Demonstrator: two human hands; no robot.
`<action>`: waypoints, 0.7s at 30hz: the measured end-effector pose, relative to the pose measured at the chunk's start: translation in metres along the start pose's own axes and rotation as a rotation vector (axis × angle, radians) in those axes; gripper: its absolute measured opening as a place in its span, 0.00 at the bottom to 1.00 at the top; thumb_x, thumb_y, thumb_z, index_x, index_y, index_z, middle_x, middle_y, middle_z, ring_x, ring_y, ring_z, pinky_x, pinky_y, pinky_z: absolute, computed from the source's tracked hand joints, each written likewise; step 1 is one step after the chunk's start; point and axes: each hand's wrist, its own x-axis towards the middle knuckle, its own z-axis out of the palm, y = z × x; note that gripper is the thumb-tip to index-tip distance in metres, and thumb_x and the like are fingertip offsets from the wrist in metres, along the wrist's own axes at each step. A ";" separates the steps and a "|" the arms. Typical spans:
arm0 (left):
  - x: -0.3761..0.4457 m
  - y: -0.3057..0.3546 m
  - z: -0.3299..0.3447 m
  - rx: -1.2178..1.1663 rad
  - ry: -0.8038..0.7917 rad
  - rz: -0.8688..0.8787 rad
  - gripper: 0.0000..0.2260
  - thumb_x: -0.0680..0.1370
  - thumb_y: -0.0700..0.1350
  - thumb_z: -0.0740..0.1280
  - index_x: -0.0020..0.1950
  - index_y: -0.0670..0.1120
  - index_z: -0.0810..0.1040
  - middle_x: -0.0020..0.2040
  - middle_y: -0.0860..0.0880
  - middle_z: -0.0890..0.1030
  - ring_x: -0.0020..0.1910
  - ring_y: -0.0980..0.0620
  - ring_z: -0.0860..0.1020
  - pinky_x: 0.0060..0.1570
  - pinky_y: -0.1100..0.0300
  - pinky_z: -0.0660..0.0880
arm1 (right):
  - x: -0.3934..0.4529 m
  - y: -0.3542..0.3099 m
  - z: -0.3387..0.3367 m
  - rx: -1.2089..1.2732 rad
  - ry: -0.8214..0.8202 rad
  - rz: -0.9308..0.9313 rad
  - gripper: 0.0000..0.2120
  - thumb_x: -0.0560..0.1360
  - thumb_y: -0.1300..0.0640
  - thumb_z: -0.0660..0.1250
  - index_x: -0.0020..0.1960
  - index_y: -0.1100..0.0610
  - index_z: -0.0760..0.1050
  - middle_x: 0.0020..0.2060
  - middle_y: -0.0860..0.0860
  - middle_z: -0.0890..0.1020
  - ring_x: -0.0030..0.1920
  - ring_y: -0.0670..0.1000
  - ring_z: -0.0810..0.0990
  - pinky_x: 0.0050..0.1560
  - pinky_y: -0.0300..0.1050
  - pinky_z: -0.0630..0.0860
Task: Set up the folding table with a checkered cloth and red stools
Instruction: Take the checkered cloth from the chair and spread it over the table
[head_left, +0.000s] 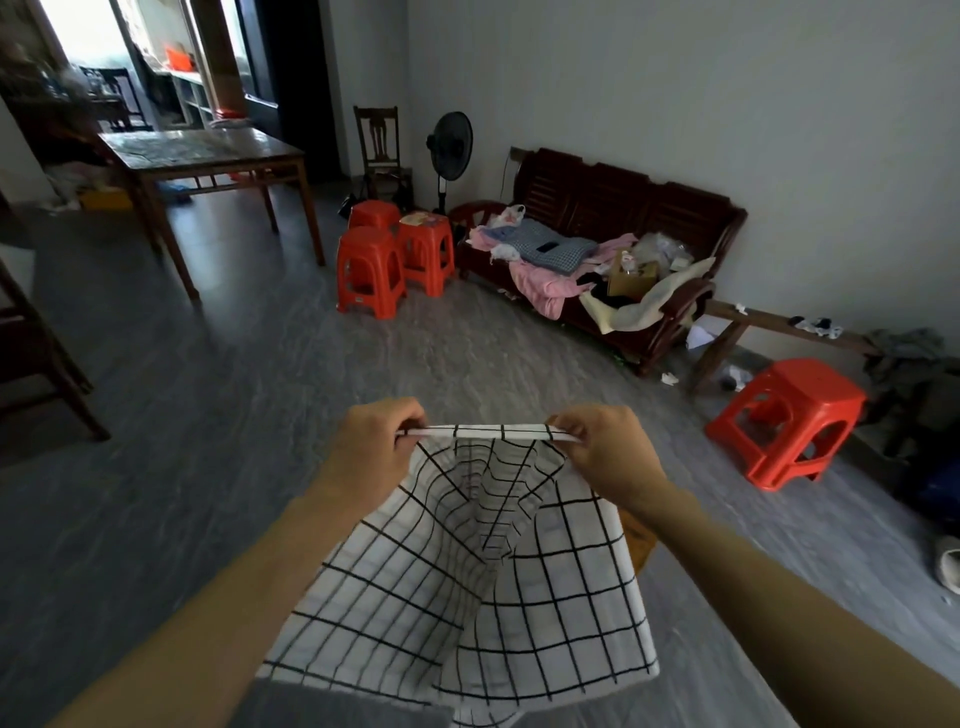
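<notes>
From the head view, the left hand (376, 441) and the right hand (605, 447) each pinch the top edge of the checkered cloth (483, 597), which hangs folded in front of the person, above the floor. Three red stools (371, 273) cluster near the sofa (613, 249); a fourth stool (787, 421) stands well apart at right. No folding table shows plainly. The step looks like shaking the cloth open; next it needs spreading wide over the tabletop
</notes>
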 end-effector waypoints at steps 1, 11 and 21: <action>0.001 -0.004 -0.003 0.052 -0.020 0.033 0.09 0.71 0.33 0.73 0.42 0.45 0.78 0.35 0.53 0.77 0.32 0.57 0.73 0.33 0.69 0.67 | 0.000 -0.004 0.001 -0.066 -0.006 -0.035 0.01 0.73 0.56 0.72 0.43 0.52 0.82 0.35 0.46 0.81 0.36 0.48 0.78 0.36 0.47 0.77; -0.007 -0.023 -0.031 0.247 -0.020 0.216 0.07 0.72 0.33 0.70 0.45 0.44 0.77 0.40 0.50 0.75 0.33 0.54 0.71 0.28 0.60 0.73 | -0.018 -0.027 0.040 -0.045 -0.014 -0.027 0.07 0.74 0.55 0.72 0.42 0.50 0.74 0.37 0.43 0.75 0.36 0.46 0.73 0.34 0.43 0.73; 0.034 -0.086 -0.039 0.473 0.009 0.202 0.08 0.73 0.37 0.72 0.45 0.41 0.73 0.32 0.49 0.71 0.21 0.55 0.65 0.16 0.60 0.66 | 0.054 -0.014 0.069 0.006 0.058 -0.124 0.09 0.75 0.50 0.71 0.43 0.52 0.72 0.36 0.45 0.74 0.32 0.47 0.72 0.31 0.45 0.73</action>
